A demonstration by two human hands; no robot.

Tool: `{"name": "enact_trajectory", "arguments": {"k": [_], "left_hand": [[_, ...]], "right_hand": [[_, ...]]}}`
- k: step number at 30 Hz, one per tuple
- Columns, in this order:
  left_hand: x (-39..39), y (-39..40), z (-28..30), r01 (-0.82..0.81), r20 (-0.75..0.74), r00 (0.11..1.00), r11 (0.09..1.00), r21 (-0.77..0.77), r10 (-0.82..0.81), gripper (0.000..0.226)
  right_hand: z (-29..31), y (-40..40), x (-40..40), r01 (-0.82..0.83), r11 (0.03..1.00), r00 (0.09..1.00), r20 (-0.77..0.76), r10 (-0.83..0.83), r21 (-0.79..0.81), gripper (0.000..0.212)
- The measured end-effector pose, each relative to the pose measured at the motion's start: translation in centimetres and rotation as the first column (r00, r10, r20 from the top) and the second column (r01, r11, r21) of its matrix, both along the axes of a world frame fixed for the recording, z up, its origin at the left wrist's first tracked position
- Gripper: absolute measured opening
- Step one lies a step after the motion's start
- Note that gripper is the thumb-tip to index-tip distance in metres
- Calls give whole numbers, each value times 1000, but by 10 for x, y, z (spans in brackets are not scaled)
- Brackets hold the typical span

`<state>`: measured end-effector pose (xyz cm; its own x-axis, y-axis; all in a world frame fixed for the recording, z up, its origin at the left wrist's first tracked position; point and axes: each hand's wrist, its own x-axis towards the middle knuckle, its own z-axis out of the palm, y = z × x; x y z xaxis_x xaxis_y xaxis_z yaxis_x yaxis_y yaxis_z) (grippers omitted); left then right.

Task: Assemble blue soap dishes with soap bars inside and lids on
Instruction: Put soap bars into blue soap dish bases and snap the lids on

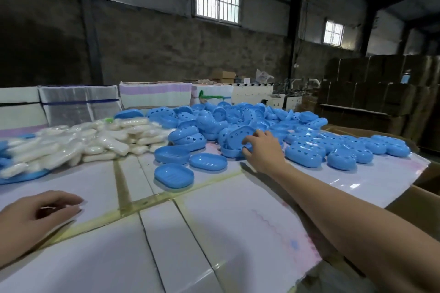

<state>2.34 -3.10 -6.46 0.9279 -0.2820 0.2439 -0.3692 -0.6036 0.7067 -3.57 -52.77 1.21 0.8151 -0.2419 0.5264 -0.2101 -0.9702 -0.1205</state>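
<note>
Right hand (pixel 262 150) grips a perforated blue soap dish part (pixel 238 137) in the pile; left hand (pixel 35 216) loosely curled, holding nothing, on the table (pixel 214 221).

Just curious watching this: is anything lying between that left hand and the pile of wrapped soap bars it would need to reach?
Nothing visible does. The left hand rests near the front of the white tabletop, holding nothing, and only bare surface lies between it and the wrapped soap bars beyond. The right hand is off among the blue dishes.
</note>
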Motion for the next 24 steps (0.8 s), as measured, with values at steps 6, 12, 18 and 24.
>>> {"name": "enact_trajectory", "arguments": {"k": [6, 12, 18, 24], "left_hand": [[-34, -12, 32, -91, 87, 992, 995, 39, 87, 24], [-44, -21, 46, -204, 159, 957, 954, -221, 241, 23], [-37, -3, 47, -351, 213, 911, 935, -48, 353, 23], [-19, 37, 50, -611, 273, 792, 713, 344, 546, 38]], "right_hand": [[22, 136, 23, -443, 882, 896, 91, 434, 159, 21], [19, 272, 41, -691, 533, 514, -187, 837, 488, 4], [-26, 331, 58, -730, 522, 562, -47, 826, 441, 11], [-34, 321, 60, -810, 446, 464, -50, 884, 380, 26]]}}
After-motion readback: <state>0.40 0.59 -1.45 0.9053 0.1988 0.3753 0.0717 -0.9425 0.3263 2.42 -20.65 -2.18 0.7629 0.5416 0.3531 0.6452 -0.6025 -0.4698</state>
